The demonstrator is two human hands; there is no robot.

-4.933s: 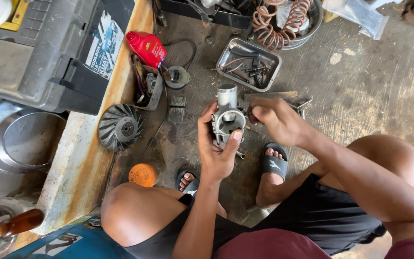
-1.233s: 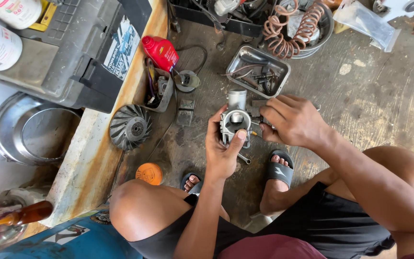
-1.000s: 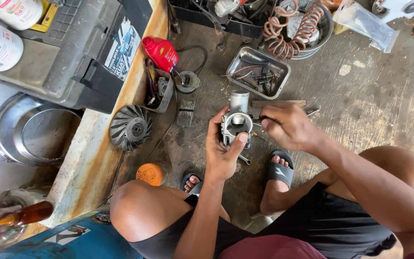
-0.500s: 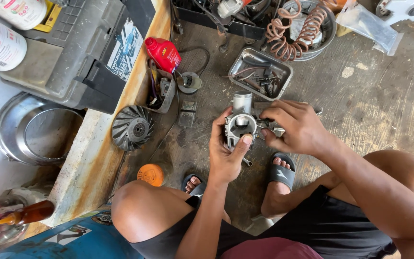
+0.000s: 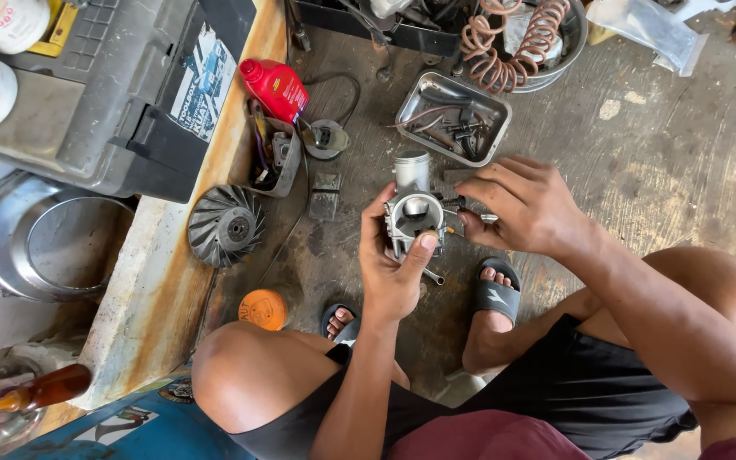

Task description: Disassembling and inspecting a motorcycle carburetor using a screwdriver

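Carburetor [image 5: 413, 215] clamped in left hand [image 5: 389, 273] grip, right hand [image 5: 526, 209] fingertips pinched at its side

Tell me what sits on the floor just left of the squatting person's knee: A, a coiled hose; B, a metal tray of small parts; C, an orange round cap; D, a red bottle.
C: the orange round cap lies on the floor beside the knee.

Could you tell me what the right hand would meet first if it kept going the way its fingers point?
The right hand points left at the carburetor held in the left hand; it would likely meet that first, its fingertips being already at the side fittings.
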